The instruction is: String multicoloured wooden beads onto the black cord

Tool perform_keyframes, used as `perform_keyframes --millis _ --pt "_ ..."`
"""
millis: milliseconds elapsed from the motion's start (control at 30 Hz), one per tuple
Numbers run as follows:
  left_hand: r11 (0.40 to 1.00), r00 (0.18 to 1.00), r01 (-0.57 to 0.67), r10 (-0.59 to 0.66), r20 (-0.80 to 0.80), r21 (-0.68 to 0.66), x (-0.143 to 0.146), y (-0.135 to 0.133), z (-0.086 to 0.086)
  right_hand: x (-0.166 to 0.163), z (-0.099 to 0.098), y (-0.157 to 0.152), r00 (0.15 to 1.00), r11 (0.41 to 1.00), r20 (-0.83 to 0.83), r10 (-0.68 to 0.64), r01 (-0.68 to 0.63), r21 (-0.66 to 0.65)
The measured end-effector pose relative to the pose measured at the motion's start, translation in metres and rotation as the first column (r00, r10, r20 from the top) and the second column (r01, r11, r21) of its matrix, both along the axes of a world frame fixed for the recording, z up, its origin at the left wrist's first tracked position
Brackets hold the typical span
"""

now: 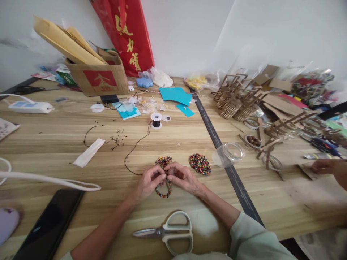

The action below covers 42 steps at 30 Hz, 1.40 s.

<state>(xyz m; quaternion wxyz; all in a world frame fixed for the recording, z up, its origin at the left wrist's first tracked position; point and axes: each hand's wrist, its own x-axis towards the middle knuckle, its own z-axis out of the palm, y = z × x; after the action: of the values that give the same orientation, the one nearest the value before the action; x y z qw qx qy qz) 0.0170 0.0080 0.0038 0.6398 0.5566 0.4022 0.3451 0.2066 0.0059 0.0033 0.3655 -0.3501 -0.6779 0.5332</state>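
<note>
The left hand is pinched closed, thumb against forefinger, at the top of a bead loop; the right hand meets it there in a like pinch, fingertips almost touching. Exactly what sits between the tips is too small to tell. The loop hangs toward the wearer, just below both hands, its lower curve filled with many-coloured beads. So the stringing looks well along on this piece, while its top, where the fingers work, seems not yet finished.

Just beyond the fingers is a bead pile, partly hidden by them, and to its right lies a larger bead heap, apart from the loop. Whether those are loose or strung cannot be told. A dark cord runs from near the left hand back to a spool, with no cut visible along it. The scissors lie on the surface nearer the wearer, touched by neither hand.

Farther out, short dark snippets are scattered near a white paper strip, and a clear jar lies to the right. At the far right, another person's hand rests by small wooden baskets.
</note>
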Motion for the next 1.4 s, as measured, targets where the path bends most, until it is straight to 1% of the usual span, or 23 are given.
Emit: perform_keyframes --millis 67,167,267,433,533,733,1000,1133,1233,1333,1400 --pt "0.998 0.999 0.034 -0.033 0.019 -0.052 -0.0004 0.0003 0.0002 0.0009 0.0004 -0.0003 1.0 0.999 0.005 0.012 -0.013 0.053" --pt "0.993 0.997 0.074 -0.07 0.043 -0.093 -0.0007 0.0004 0.0002 0.0014 0.0003 -0.0007 0.999 0.996 0.006 0.047 -0.047 0.082" --pt "0.991 0.995 0.085 -0.079 0.058 -0.101 -0.0005 0.0007 -0.0003 0.002 -0.0005 -0.0007 0.999 0.992 0.025 0.04 -0.043 0.119" --pt "0.988 0.994 0.091 -0.084 0.064 -0.123 -0.0002 0.0018 0.0007 0.0035 -0.0027 0.0009 0.997 0.968 0.075 0.025 -0.043 0.247" --pt "0.987 0.994 0.087 -0.078 0.072 -0.138 0.0 0.002 0.0025 0.0031 -0.0036 0.001 0.995 0.954 0.103 0.006 -0.037 0.297" --pt "0.983 0.995 0.071 -0.058 0.08 -0.168 -0.0001 0.0017 0.004 0.0001 -0.0037 -0.001 0.996 0.951 0.094 -0.009 -0.021 0.308" --pt "0.988 0.994 0.063 -0.05 0.099 -0.142 0.0007 0.0015 0.0018 -0.0018 -0.0087 -0.0029 0.993 0.942 0.104 -0.06 0.022 0.334" --pt "0.993 0.994 0.042 -0.031 0.101 -0.111 0.0012 0.0008 0.0013 -0.0032 -0.0063 -0.0039 0.992 0.951 0.098 -0.076 0.042 0.307" --pt "0.997 0.996 0.025 -0.018 0.086 -0.079 0.0009 0.0008 0.0017 -0.003 -0.002 -0.0035 0.992 0.963 0.087 -0.087 0.062 0.261" --pt "0.999 0.998 -0.007 0.009 0.059 -0.045 0.0003 0.0017 0.0014 -0.0009 0.0007 -0.0018 0.992 0.983 0.095 -0.084 0.067 0.169" --pt "0.999 0.998 -0.027 0.028 0.052 -0.027 -0.0002 0.0026 0.0005 0.0011 0.0011 -0.0002 0.994 0.996 0.093 -0.049 0.041 0.084"
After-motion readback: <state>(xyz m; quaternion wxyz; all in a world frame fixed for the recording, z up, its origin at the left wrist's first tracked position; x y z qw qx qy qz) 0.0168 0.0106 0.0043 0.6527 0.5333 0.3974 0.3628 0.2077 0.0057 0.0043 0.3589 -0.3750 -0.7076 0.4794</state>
